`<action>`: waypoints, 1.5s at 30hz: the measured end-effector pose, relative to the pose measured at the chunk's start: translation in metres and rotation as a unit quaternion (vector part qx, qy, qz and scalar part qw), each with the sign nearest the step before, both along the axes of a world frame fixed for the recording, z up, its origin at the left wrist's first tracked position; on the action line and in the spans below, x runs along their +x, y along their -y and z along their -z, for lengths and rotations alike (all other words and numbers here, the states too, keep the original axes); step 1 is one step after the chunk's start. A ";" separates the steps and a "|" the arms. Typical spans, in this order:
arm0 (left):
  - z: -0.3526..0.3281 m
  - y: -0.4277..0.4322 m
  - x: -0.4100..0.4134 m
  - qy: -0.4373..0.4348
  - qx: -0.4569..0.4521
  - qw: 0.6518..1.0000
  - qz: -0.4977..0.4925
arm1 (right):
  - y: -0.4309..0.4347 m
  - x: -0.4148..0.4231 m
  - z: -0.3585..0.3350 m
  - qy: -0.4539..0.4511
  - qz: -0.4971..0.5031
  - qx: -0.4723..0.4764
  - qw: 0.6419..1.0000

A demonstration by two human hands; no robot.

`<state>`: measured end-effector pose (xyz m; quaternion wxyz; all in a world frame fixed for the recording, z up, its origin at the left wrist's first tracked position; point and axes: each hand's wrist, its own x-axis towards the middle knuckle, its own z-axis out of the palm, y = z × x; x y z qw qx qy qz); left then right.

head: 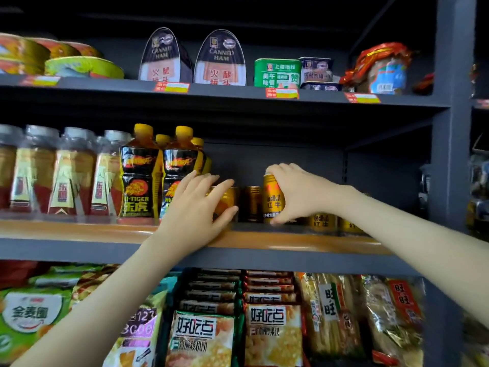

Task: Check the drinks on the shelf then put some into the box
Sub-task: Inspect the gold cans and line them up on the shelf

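Note:
Gold Red Bull cans stand on the middle shelf [304, 241]. My right hand [293, 193] is closed around one upright gold can [272, 200], fingers over its top and thumb near its base. My left hand [201, 205] reaches in with fingers spread around another gold can [225, 201], touching it without a clear grip. A further can [252, 202] stands between them, and more cans [321, 222] sit behind my right wrist. Black and yellow Hi-Tiger bottles [139, 176] stand to the left. No box is in view.
Clear bottles with red and gold labels [66, 173] fill the shelf's left side. Canned ham tins [219, 59] and other tins line the upper shelf. Snack packets [272, 332] fill the lower shelf. A dark steel upright [455, 128] bounds the shelves on the right.

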<state>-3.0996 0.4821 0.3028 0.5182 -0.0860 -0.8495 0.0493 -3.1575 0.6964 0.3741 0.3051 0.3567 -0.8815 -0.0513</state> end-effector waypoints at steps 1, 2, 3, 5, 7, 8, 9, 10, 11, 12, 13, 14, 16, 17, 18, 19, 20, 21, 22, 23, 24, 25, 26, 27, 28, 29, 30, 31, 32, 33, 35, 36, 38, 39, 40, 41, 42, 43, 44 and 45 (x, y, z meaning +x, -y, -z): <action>0.002 0.002 -0.001 -0.004 -0.010 1.000 -0.005 | 0.005 -0.005 0.002 0.000 0.017 0.018 1.000; 0.002 0.002 -0.001 -0.003 -0.017 1.000 -0.010 | 0.010 -0.009 0.003 -0.003 0.034 0.039 0.999; 0.002 0.002 -0.001 0.000 -0.021 1.000 -0.012 | 0.014 -0.013 0.005 -0.010 0.052 0.063 0.997; 0.001 0.003 0.000 -0.001 -0.027 1.000 -0.012 | 0.023 -0.019 0.008 -0.038 0.089 0.108 0.989; 0.001 0.006 -0.001 -0.008 -0.037 0.999 -0.012 | 0.030 -0.023 0.009 -0.048 0.125 0.131 0.982; 0.001 0.008 -0.002 -0.012 -0.042 0.999 -0.011 | 0.032 -0.025 0.008 -0.044 0.140 0.131 0.980; 0.001 0.010 -0.002 -0.016 -0.047 0.999 -0.010 | 0.033 -0.027 0.007 -0.035 0.151 0.127 0.980; 0.001 0.011 -0.002 -0.016 -0.052 0.998 -0.009 | 0.033 -0.028 0.006 -0.022 0.158 0.123 0.980; 0.001 0.013 -0.003 -0.015 -0.058 0.998 -0.007 | 0.033 -0.030 0.004 -0.008 0.164 0.122 0.979; 0.001 0.014 -0.004 -0.014 -0.063 0.998 -0.004 | 0.033 -0.030 0.002 0.005 0.173 0.125 0.977; 0.001 0.016 -0.004 -0.013 -0.068 0.998 -0.001 | 0.033 -0.030 0.001 0.010 0.185 0.133 0.974; 0.001 0.017 -0.005 -0.013 -0.073 0.997 0.001 | 0.033 -0.030 0.000 0.007 0.196 0.140 0.970; 0.000 0.020 -0.006 -0.022 -0.086 0.996 0.005 | 0.035 -0.032 0.001 -0.020 0.217 0.150 0.964; 0.000 0.022 -0.006 -0.030 -0.092 0.995 0.006 | 0.036 -0.034 0.003 -0.035 0.225 0.151 0.962; 0.000 0.024 -0.005 -0.037 -0.097 0.995 0.003 | 0.038 -0.038 0.005 -0.048 0.233 0.148 0.960; 0.000 0.026 -0.004 -0.046 -0.100 0.994 -0.004 | 0.039 -0.042 0.007 -0.057 0.241 0.144 0.958; 0.001 0.029 -0.002 -0.056 -0.101 0.993 -0.013 | 0.040 -0.048 0.010 -0.059 0.251 0.139 0.956; 0.002 0.032 -0.001 -0.067 -0.099 0.993 -0.020 | 0.041 -0.054 0.011 -0.058 0.261 0.133 0.954; 0.002 0.036 0.000 -0.077 -0.095 0.992 -0.024 | 0.041 -0.059 0.013 -0.053 0.272 0.124 0.953; 0.003 0.039 0.001 -0.086 -0.093 0.992 -0.026 | 0.042 -0.065 0.014 -0.042 0.283 0.113 0.952; 0.003 0.042 0.002 -0.093 -0.090 0.991 -0.029 | 0.042 -0.069 0.015 -0.025 0.294 0.104 0.950; 0.004 0.045 0.003 -0.098 -0.087 0.991 -0.030 | 0.043 -0.073 0.016 -0.011 0.306 0.100 0.947; 0.004 0.048 0.003 -0.102 -0.082 0.991 -0.031 | 0.043 -0.076 0.017 -0.007 0.315 0.098 0.944; 0.004 0.050 0.003 -0.105 -0.076 0.991 -0.030 | 0.043 -0.078 0.018 -0.009 0.322 0.102 0.941; 0.005 0.051 0.003 -0.105 -0.070 0.992 -0.028 | 0.043 -0.079 0.018 -0.014 0.322 0.108 0.941; 0.006 0.052 0.002 -0.104 -0.065 0.992 -0.027 | 0.042 -0.079 0.017 -0.024 0.311 0.111 0.944; 0.006 0.052 0.001 -0.104 -0.063 0.992 -0.026 | 0.041 -0.078 0.016 -0.034 0.292 0.110 0.950; 0.007 0.051 0.001 -0.105 -0.062 0.992 -0.026 | 0.040 -0.077 0.015 -0.041 0.266 0.103 0.957; 0.007 0.051 0.000 -0.106 -0.063 0.992 -0.026 | 0.039 -0.076 0.015 -0.042 0.239 0.092 0.966; 0.007 0.051 -0.001 -0.107 -0.064 0.992 -0.026 | 0.038 -0.075 0.014 -0.035 0.216 0.081 0.972; 0.007 0.050 -0.001 -0.110 -0.065 0.992 -0.025 | 0.038 -0.073 0.016 -0.026 0.190 0.080 0.978; 0.007 0.050 -0.001 -0.111 -0.064 0.991 -0.023 | 0.038 -0.074 0.017 -0.030 0.183 0.090 0.979; 0.008 0.050 -0.001 -0.114 -0.062 0.991 -0.020 | 0.038 -0.076 0.019 -0.040 0.174 0.106 0.978; 0.008 0.050 -0.001 -0.117 -0.061 0.991 -0.020 | 0.039 -0.078 0.019 -0.039 0.173 0.110 0.978; 0.008 0.050 -0.001 -0.118 -0.060 0.991 -0.020 | 0.040 -0.080 0.018 -0.037 0.177 0.112 0.977; 0.008 0.050 -0.002 -0.119 -0.060 0.991 -0.021 | 0.043 -0.082 0.017 -0.034 0.187 0.113 0.975; 0.008 0.050 -0.002 -0.119 -0.059 0.991 -0.021 | 0.045 -0.084 0.017 -0.032 0.199 0.114 0.973; 0.007 0.050 -0.002 -0.119 -0.058 0.991 -0.021 | 0.048 -0.087 0.016 -0.028 0.212 0.112 0.970; 0.007 0.050 -0.002 -0.118 -0.059 0.991 -0.021 | 0.051 -0.089 0.016 -0.022 0.223 0.107 0.969; 0.008 0.050 -0.002 -0.117 -0.059 0.991 -0.021 | 0.054 -0.092 0.017 -0.016 0.231 0.102 0.968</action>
